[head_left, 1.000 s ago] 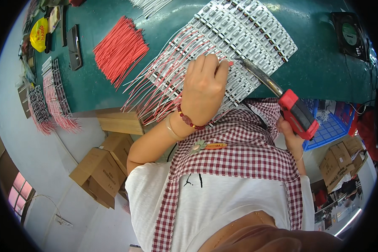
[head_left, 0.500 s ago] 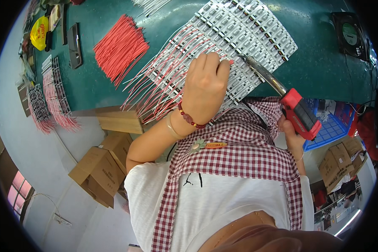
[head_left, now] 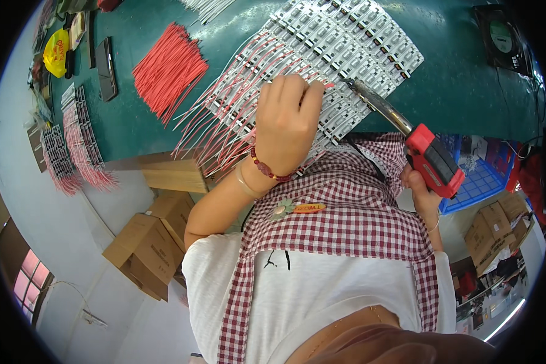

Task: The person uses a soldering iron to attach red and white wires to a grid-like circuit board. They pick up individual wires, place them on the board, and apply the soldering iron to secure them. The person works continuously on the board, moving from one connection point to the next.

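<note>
My left hand (head_left: 287, 124), wearing a red bead bracelet, is closed over a grey panel of small circuit modules (head_left: 340, 54). A red wire end (head_left: 328, 85) sticks out at its fingertips, seemingly pinched there; the palm side is hidden. My right hand (head_left: 423, 193) grips a red and black soldering gun (head_left: 434, 159) from below. Its metal barrel slants up and left, and the tip is close to the modules, just right of the red wire end. Many red and white wires (head_left: 215, 124) trail from the panel's left part, over its lower left edge.
Left of the panel lie a pile of red wires (head_left: 168, 73), a phone (head_left: 107, 70) and wired module strips (head_left: 82, 133). White wires (head_left: 207, 7) lie at the back; a black fan (head_left: 502, 37) stands far right. Below the table are cardboard boxes (head_left: 145, 242) and a blue basket (head_left: 476, 188).
The view has shifted slightly, and the panel with my left hand appears a little farther left and up. The soldering gun keeps nearly the same place, its tip still by the modules.
</note>
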A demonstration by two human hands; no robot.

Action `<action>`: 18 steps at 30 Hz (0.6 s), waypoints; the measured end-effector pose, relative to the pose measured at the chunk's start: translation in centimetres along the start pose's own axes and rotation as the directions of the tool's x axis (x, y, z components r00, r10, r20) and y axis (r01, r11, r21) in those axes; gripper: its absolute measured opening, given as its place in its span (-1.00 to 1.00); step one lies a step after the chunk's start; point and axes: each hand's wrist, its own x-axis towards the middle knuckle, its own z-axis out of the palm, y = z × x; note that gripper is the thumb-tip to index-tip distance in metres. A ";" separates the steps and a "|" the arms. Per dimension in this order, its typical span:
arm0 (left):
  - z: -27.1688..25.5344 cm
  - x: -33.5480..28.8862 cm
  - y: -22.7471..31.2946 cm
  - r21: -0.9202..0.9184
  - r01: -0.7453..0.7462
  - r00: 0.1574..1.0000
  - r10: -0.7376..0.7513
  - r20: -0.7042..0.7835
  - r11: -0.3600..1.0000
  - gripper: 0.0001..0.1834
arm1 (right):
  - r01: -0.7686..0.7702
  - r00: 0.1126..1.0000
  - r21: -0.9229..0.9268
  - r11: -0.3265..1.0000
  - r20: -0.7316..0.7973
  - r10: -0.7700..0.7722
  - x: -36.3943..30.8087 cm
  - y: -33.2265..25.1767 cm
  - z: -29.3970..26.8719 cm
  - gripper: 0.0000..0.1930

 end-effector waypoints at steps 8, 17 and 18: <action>0.3 -0.6 0.6 -0.037 0.008 0.999 -0.006 0.049 0.999 -0.78 | -0.011 1.000 -0.052 0.999 0.023 0.012 0.2 0.0 0.6 -0.71; 0.1 -0.2 0.7 -0.047 0.020 0.997 -0.016 0.075 0.999 -0.84 | -0.022 1.000 -0.085 0.996 -0.012 0.021 -0.6 0.7 -0.4 -0.79; 0.0 -0.1 0.7 -0.047 0.020 0.997 -0.016 0.080 0.999 -0.84 | -0.008 1.000 -0.060 0.998 -0.004 0.008 -0.5 0.6 -0.3 -0.74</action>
